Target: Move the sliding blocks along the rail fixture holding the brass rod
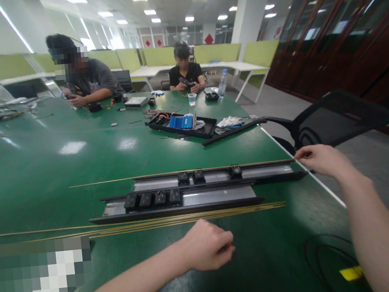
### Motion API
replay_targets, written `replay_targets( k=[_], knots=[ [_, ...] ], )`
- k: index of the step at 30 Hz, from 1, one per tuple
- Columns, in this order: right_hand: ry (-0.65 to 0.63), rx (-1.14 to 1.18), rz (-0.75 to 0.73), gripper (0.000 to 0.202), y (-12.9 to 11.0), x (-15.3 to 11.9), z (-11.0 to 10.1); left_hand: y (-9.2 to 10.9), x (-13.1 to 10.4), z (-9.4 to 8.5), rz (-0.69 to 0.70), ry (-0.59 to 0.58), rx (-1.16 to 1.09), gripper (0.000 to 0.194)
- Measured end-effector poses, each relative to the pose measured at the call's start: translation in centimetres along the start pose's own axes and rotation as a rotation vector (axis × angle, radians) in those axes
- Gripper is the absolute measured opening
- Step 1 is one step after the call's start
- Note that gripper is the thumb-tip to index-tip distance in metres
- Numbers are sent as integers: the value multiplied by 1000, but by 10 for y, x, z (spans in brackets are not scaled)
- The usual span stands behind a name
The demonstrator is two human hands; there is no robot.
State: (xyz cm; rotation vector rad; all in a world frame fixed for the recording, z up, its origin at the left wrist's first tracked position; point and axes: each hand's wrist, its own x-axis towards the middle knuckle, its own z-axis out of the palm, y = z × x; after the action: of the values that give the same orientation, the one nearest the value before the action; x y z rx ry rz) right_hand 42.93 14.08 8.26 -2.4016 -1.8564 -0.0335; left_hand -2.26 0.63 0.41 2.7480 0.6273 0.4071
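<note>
Two metal channels with black edges lie side by side on the green table. The farther channel [214,178] holds three black blocks [198,177]; the nearer channel [220,195] holds several black blocks [145,200] in a row at its left part. A long thin brass rod [108,181] runs along the far edge of the farther channel, and my right hand [314,158] pinches its right end. Several more brass rods [188,219] lie in front of the nearer channel. My left hand [211,245] is loosely curled over the table just nearer than these rods, with nothing visible in it.
Beyond the channels are a black tray [208,127] with a blue part, white gloves [230,123] and a black strip [231,133]. A chair [343,118] stands at the right edge. A black cable [317,262] lies front right. People sit across the table.
</note>
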Motion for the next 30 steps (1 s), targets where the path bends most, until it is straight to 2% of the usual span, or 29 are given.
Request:
replay_targets(
  k=[11, 23, 30],
  knots=[
    [-44, 8, 52, 30, 7, 1, -5, -3, 0, 4, -1, 21, -26, 19],
    [-6, 5, 40, 31, 17, 5, -1, -1, 0, 2, -13, 0, -9, 20],
    [-26, 22, 119, 32, 18, 4, -4, -2, 0, 3, -6, 8, -1, 20]
  ],
)
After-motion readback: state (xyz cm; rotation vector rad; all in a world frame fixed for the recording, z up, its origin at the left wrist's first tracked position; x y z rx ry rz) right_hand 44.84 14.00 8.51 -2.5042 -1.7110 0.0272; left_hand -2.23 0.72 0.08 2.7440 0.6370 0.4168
